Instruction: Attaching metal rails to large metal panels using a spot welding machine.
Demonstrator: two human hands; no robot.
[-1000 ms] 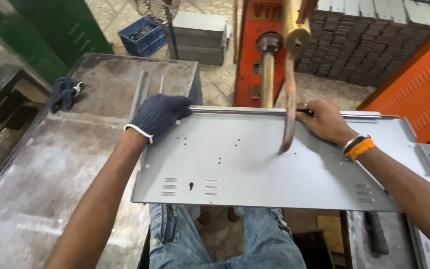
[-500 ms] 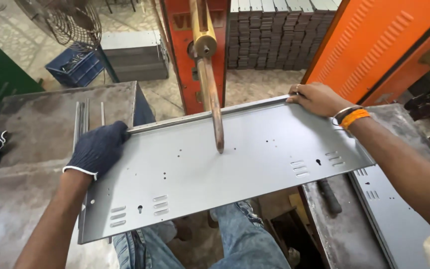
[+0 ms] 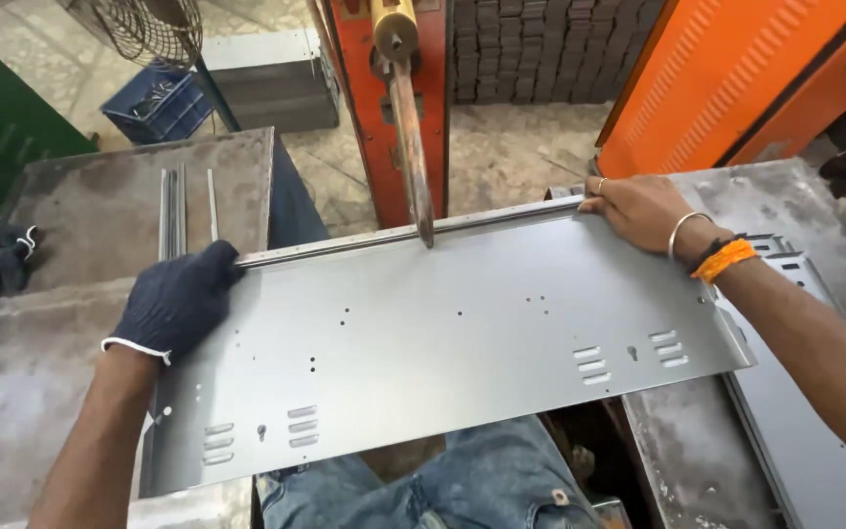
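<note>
On panel (image 3: 443,333) edge, fingers (image 3: 604,201) curled, gripping

Worn grey metal bench (image 3: 61,411) with thin metal rods (image 3: 173,211), a dark glove (image 3: 2,260), sheet-metal panel (image 3: 443,343).

Patchy concrete floor (image 3: 521,147); blue crate (image 3: 154,103) beside a wire fan guard (image 3: 149,29); orange panels (image 3: 736,78); perhaps stacked dark blocks (image 3: 531,49) behind.
</note>
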